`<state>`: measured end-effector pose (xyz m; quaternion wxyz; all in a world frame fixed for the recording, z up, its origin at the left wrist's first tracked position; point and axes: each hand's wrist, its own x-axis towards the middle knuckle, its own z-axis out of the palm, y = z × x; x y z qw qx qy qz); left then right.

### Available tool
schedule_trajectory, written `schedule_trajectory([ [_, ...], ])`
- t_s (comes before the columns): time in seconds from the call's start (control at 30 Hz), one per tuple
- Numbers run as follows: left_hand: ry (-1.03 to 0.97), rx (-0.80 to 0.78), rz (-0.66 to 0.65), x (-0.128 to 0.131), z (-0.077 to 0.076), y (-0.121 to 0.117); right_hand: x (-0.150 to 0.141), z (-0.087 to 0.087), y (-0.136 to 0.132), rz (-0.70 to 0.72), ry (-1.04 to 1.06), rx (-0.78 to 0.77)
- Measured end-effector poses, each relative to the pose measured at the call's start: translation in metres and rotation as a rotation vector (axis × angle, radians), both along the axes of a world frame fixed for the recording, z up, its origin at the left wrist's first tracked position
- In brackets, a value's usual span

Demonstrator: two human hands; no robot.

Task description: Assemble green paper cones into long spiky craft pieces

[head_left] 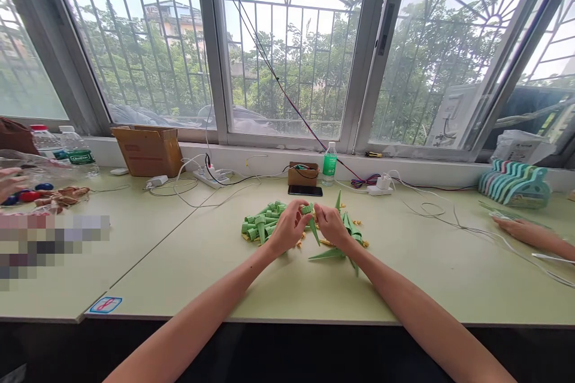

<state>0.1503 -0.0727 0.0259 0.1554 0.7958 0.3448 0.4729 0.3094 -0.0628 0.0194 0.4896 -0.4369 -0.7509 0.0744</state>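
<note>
Over the middle of the table, my left hand (291, 224) is closed, its fingertips pinching a green cone-shaped piece (313, 228) with a wider ringed top and a point hanging down. Close beside it, my right hand (331, 224) is closed with thumb and fingers together near the same piece; what lies in its grip is hidden. A pile of short green capped pieces (261, 222) lies left of my hands. Long pointed green pieces (327, 254) lie around and under my right hand. Small orange-yellow bits (359, 222) are scattered among them.
Behind the pile are a black phone (305, 191), a small cardboard box (295, 176) and a green-labelled bottle (329, 167). White cables and a power strip (211, 176) run along the back. Another person's hand (521, 230) is at right near teal hangers (514, 185); another hand (9, 182) is far left.
</note>
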Motion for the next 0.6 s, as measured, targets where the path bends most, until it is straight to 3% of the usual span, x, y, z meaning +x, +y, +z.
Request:
schedule_trajectory([
  [0.3,0.123,0.121,-0.044,-0.0024,-0.0060,0.0021,0.0028,-0.0062,0.0070,-0.022,-0.039,0.012],
  [0.6,0.090,0.079,0.012,0.0004,-0.0066,0.0023,-0.0004,-0.0068,0.0063,-0.018,-0.002,0.020],
])
